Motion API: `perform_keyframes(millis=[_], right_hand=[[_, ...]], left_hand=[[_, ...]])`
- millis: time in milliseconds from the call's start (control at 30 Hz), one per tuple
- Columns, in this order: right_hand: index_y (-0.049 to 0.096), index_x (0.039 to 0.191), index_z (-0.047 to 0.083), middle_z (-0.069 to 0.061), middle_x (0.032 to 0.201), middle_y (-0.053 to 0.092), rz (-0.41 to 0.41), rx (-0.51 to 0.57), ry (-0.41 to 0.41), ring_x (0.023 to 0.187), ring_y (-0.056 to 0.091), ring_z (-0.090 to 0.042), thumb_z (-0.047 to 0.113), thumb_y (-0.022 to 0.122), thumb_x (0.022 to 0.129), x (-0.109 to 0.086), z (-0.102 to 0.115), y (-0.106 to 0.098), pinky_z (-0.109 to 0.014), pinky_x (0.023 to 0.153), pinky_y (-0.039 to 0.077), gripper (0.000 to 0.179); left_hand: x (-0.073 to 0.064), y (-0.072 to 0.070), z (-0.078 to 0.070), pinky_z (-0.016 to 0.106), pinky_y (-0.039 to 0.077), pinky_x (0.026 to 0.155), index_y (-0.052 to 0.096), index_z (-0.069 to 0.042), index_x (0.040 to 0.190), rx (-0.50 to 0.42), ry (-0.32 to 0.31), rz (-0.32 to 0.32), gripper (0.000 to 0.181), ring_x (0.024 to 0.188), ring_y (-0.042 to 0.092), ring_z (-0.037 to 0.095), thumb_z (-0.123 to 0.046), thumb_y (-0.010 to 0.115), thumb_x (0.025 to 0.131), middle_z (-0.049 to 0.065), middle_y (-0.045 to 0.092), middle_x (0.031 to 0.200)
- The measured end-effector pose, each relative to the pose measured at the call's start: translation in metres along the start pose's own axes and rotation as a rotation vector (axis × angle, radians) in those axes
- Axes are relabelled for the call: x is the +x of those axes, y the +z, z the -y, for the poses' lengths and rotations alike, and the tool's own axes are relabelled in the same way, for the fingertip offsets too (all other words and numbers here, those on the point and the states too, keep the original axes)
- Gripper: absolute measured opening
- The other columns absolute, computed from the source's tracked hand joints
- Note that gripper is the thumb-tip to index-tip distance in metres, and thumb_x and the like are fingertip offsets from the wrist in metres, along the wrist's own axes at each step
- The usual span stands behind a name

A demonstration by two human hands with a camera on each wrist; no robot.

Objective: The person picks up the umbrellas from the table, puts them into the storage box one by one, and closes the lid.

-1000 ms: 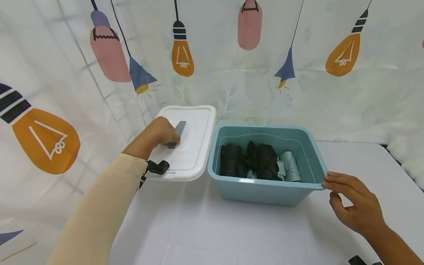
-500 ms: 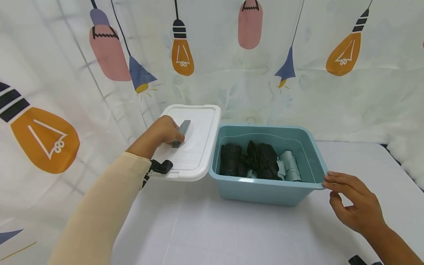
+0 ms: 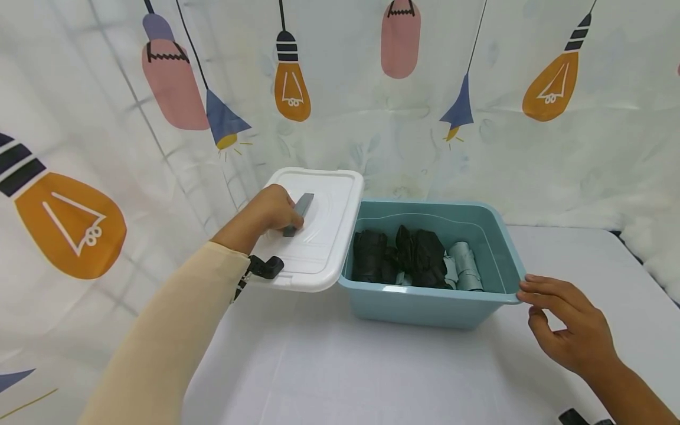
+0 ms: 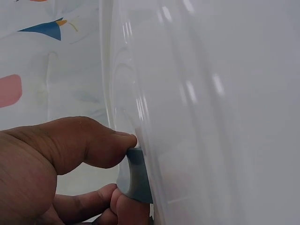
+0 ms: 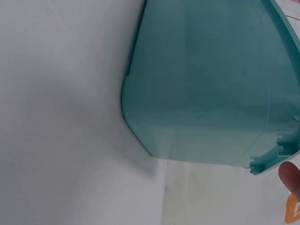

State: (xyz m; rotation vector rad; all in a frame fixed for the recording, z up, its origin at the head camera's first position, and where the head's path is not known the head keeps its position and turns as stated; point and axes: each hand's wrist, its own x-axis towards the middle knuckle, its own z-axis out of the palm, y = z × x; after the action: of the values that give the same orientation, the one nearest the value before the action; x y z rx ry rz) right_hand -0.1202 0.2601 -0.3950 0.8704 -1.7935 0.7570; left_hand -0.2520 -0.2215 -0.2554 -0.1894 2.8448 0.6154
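Observation:
My left hand [image 3: 274, 211] grips the grey handle [image 3: 303, 206] of a white plastic lid [image 3: 332, 236]. In the left wrist view, the thumb and fingers pinch that handle [image 4: 136, 176] from both sides. Slightly tilted, the lid overlaps the left rim of a teal storage bin [image 3: 419, 307]. Inside the bin lie black folded bundles [image 3: 372, 257] and pale grey-green rolls [image 3: 466, 265]. With fairly straight fingers, my right hand [image 3: 576, 324] touches the bin's front right corner. Only a fingertip [image 5: 290, 177] of it shows in the right wrist view, beside the rim.
A white cloth covers the table [image 3: 319, 366]. Behind the bin hangs a pale curtain [image 3: 350, 77] printed with lamps and bulbs. A black object [image 3: 572, 417] shows at the bottom edge near the right forearm.
My left hand has moved to the right with the lid, which now covers part of the bin's left rim. The right hand and the bin have stayed in place.

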Motion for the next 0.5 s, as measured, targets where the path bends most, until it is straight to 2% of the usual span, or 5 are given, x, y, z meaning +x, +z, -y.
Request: perform_keyframes(millis=[133, 300, 500], right_hand=[[0.074, 0.083, -0.007, -0.019, 0.092, 0.071, 0.005, -0.011, 0.008, 0.117, 0.064, -0.006, 0.019, 0.051, 0.098, 0.0040, 0.0041, 0.0002, -0.013, 0.100, 0.043, 0.038], [0.073, 0.081, -0.009, -0.020, 0.090, 0.070, 0.015, -0.027, 0.018, 0.119, 0.061, -0.001, 0.019, 0.050, 0.097, 0.0079, 0.0084, 0.0002, -0.012, 0.101, 0.042, 0.040], [0.074, 0.082, -0.009, -0.021, 0.090, 0.070, 0.020, -0.035, 0.019, 0.120, 0.060, -0.001, 0.020, 0.050, 0.098, 0.0064, 0.0072, 0.0002, -0.013, 0.101, 0.042, 0.041]], left_hand=[[-0.0003, 0.0012, -0.0031, 0.037, 0.052, 0.073, 0.064, 0.004, 0.113, 0.000, 0.010, -0.002, 0.041, 0.092, 0.061, 0.030, -0.017, 0.083, 0.083, 0.017, 0.063, 0.108], [-0.0001, 0.0038, -0.0065, 0.037, 0.052, 0.073, 0.065, 0.003, 0.109, -0.003, 0.016, -0.009, 0.037, 0.092, 0.062, 0.030, -0.016, 0.082, 0.083, 0.016, 0.063, 0.107], [0.0008, 0.0072, -0.0109, 0.036, 0.052, 0.073, 0.065, 0.003, 0.107, -0.004, 0.021, -0.003, 0.035, 0.091, 0.062, 0.029, -0.017, 0.082, 0.083, 0.016, 0.064, 0.106]])
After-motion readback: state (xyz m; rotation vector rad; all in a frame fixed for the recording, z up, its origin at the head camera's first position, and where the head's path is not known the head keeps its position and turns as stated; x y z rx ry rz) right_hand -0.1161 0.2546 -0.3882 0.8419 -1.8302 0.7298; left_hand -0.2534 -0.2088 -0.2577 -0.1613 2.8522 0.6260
